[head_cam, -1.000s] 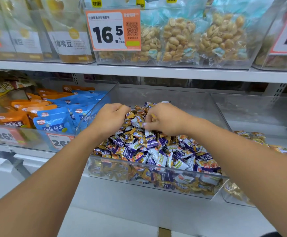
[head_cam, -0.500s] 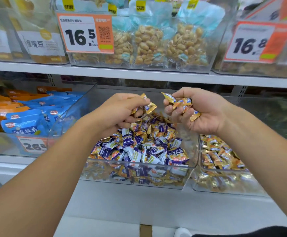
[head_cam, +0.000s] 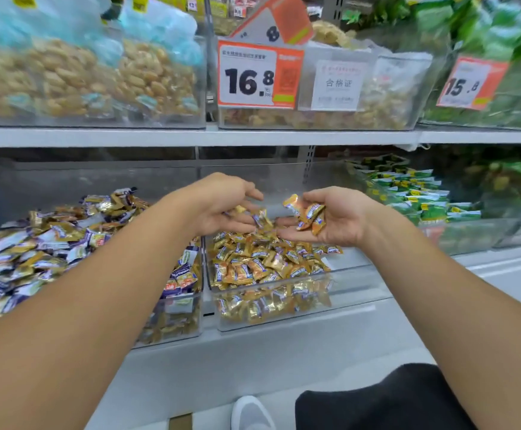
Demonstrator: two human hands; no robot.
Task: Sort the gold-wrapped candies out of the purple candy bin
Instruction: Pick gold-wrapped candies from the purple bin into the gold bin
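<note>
Both hands hang over the clear bin of gold candies point(head_cam: 259, 268), to the right of the purple candy bin point(head_cam: 178, 302). The left hand point(head_cam: 222, 206) is palm-down with fingers loosely spread, gold-wrapped candies point(head_cam: 260, 217) at its fingertips. The right hand point(head_cam: 336, 218) lies palm-up and flat, a small heap of gold wrappers point(head_cam: 310, 214) resting on the fingers. Purple candies point(head_cam: 35, 243) with gold ones mixed in fill the left bin.
</note>
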